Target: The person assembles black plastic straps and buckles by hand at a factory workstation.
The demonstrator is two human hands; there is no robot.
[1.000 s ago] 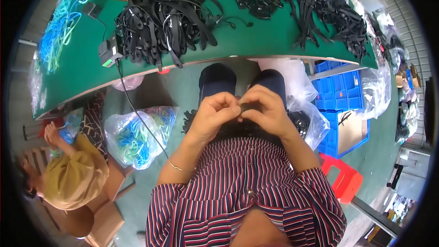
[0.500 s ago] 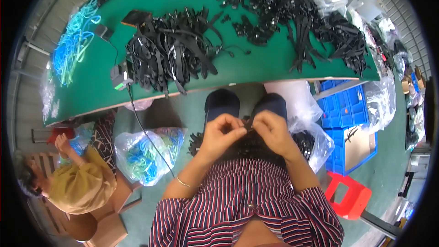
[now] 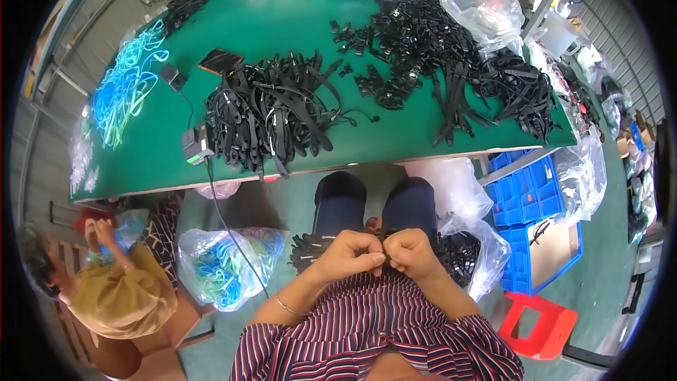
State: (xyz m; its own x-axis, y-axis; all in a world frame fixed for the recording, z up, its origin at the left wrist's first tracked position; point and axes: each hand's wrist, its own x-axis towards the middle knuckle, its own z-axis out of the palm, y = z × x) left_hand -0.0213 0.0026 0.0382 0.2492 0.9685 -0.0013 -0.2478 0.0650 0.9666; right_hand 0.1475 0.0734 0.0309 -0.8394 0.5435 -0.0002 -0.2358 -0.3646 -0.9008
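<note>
My left hand [image 3: 351, 255] and my right hand [image 3: 413, 253] meet in front of my striped shirt, above my lap. Both are closed, fingertips pinched and nearly touching. Whatever they grip is small and dark, mostly hidden by the fingers. Black straps with small pale marks [image 3: 308, 250] lie on my lap, left of my left hand. Beyond my knees, a heap of black straps [image 3: 271, 109] rests on the green table [image 3: 233, 32]. Farther right lies a pile of small black buckle-like pieces [image 3: 423, 35], with more black straps [image 3: 518, 92] beside it.
Blue and green cords [image 3: 130, 92] lie at the table's left. A cable [image 3: 236, 236] hangs from a small black box [image 3: 198, 144]. On the floor are a bag of cords [image 3: 229, 264], blue crates [image 3: 525, 194] and a red stool [image 3: 539, 328]. Another person [image 3: 116, 293] sits at left.
My hands have drawn closer to my body, and their fingers have curled tighter together. The view has tilted, showing more of the table's far side. The other person's hands have come together.
</note>
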